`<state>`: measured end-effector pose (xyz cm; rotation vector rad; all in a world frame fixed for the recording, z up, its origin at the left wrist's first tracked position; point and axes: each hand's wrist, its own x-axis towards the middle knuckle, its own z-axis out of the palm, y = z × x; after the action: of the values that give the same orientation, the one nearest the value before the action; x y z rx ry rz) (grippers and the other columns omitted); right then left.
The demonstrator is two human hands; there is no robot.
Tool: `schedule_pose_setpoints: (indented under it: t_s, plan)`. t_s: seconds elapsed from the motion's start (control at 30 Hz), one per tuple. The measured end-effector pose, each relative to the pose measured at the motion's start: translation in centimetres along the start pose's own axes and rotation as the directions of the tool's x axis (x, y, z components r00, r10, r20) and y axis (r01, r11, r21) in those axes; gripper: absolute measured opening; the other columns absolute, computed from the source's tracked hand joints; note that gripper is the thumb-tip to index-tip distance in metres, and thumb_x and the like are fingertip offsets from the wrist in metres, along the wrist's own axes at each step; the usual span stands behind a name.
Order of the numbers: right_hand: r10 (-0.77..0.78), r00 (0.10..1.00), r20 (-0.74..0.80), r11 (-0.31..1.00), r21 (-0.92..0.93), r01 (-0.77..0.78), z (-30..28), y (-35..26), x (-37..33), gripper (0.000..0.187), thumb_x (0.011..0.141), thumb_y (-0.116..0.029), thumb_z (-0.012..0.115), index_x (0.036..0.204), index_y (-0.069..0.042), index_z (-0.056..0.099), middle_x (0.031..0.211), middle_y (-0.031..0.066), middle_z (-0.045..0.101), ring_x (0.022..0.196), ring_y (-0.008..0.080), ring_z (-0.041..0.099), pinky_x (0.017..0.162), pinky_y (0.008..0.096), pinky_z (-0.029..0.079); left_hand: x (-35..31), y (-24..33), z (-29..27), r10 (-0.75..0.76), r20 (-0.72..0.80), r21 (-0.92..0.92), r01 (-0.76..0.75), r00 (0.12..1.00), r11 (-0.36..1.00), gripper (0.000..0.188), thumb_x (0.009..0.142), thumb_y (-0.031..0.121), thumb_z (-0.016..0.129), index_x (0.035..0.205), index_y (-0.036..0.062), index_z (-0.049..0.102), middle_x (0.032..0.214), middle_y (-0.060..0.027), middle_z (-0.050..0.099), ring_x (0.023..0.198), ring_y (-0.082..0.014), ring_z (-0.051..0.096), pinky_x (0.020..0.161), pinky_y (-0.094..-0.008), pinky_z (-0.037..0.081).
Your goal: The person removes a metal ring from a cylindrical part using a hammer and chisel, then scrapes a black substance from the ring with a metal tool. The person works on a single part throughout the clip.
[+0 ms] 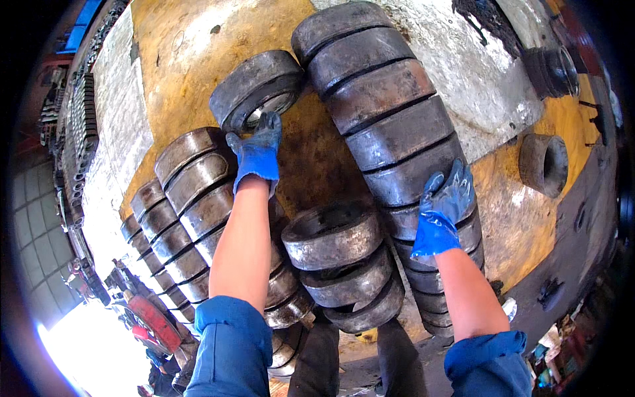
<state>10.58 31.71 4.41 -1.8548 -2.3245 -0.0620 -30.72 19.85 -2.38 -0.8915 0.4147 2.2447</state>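
My left hand (260, 149), in a blue glove, grips the near rim of a thick dark metal ring (254, 83), its fingertips at the bore. That ring lies tilted beside the far part of a long row of similar rings (390, 139) set side by side. On the near half of this row rests my right hand (446, 205), also gloved in blue, fingers stretched out over the rings' outer faces. Between my forearms stand a few rings (334, 241) with their openings partly showing.
More rows of shiny rings (195, 155) run along the left. A single ring (544, 165) lies on the right, with a dark cylinder (550, 71) beyond it. Worn yellow and grey sheets (192, 59) cover the surface. Red equipment (153, 323) is at the lower left.
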Motion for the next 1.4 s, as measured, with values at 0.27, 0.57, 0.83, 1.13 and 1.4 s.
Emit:
schedule_pose_setpoints:
  t_s: [0.27,0.57,0.83,1.13,1.4]
  plan:
    - [-0.001,1.000,0.027,1.000,-0.030,0.002,-0.3,0.3,0.0,0.055,0.094,-0.035,0.053,0.140,-0.005,0.052,0.141,0.0276,0.050,0.132,0.0403,0.047,0.113,0.0534,0.032,1.9,-2.3,3.4,0.100,0.661,0.369,-0.206,0.743,-0.906,0.066,0.096,0.055,0.049,0.150,0.0177,0.044,0.157,-0.0086,0.040,0.147,-0.0269,0.032,0.123,-0.0425,0.021]
    - [0.024,0.999,0.032,1.000,-0.020,-0.023,0.0,0.1,-0.2,0.057,0.095,-0.037,0.051,0.142,-0.005,0.050,0.143,0.0282,0.048,0.134,0.0407,0.045,0.115,0.0530,0.029,6.0,-0.8,0.6,0.075,0.714,0.382,-0.297,0.696,-0.875,0.066,0.097,0.058,0.045,0.150,0.0197,0.044,0.156,-0.0069,0.041,0.146,-0.0274,0.033,0.123,-0.0445,0.021]
    - [0.032,0.999,0.025,0.999,0.032,-0.033,-0.3,-0.2,-0.1,0.056,0.094,-0.035,0.052,0.142,-0.006,0.050,0.143,0.0274,0.049,0.134,0.0404,0.045,0.115,0.0517,0.029,2.7,-2.8,-4.2,0.028,0.779,0.156,-0.151,0.626,-0.976,0.060,0.099,0.055,0.040,0.144,0.0165,0.050,0.153,-0.0099,0.045,0.143,-0.0317,0.038,0.122,-0.0482,0.022]
    - [0.066,0.995,0.071,0.998,-0.014,-0.065,-0.7,0.1,0.0,0.057,0.095,-0.037,0.049,0.143,-0.007,0.049,0.146,0.0261,0.047,0.138,0.0392,0.042,0.117,0.0516,0.027,-3.7,-4.1,-13.4,0.090,0.622,0.620,-0.419,0.778,-0.663,0.061,0.100,0.057,0.035,0.146,0.0178,0.048,0.156,-0.0062,0.041,0.145,-0.0299,0.034,0.121,-0.0496,0.023]
    - [0.059,0.995,0.082,0.998,0.012,-0.060,-0.7,0.1,-0.2,0.057,0.095,-0.039,0.048,0.144,-0.009,0.049,0.149,0.0251,0.043,0.141,0.0382,0.038,0.118,0.0529,0.024,-7.9,-3.6,-15.3,-0.001,0.416,0.869,-0.397,0.909,-0.295,0.059,0.100,0.055,0.039,0.144,0.0170,0.051,0.154,-0.0071,0.044,0.144,-0.0300,0.037,0.121,-0.0487,0.023]
